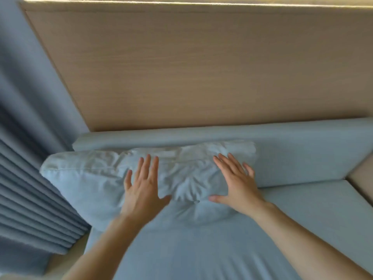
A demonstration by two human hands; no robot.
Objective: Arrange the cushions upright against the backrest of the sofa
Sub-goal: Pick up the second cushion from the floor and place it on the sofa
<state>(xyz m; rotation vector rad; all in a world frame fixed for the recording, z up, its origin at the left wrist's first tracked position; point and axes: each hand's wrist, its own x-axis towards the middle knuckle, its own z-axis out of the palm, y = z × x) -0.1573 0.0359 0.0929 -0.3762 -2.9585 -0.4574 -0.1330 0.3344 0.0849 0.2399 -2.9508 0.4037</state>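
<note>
A large pale blue cushion (pixel 84 184) leans against the sofa backrest (pixel 302 154) at the left end of the sofa, its cover creased in the middle. My left hand (pixel 143 188) lies flat on the cushion's front, fingers spread. My right hand (pixel 236 184) presses flat on the cushion's right part, fingers apart too. Neither hand grips anything. The cushion's lower edge rests on the sofa seat (pixel 222 249).
A wooden wall panel (pixel 201 67) rises behind the backrest. Grey-blue pleated curtains (pixel 30 178) hang at the left beside the cushion. A beige surface (pixel 363 178) adjoins the sofa at the right edge.
</note>
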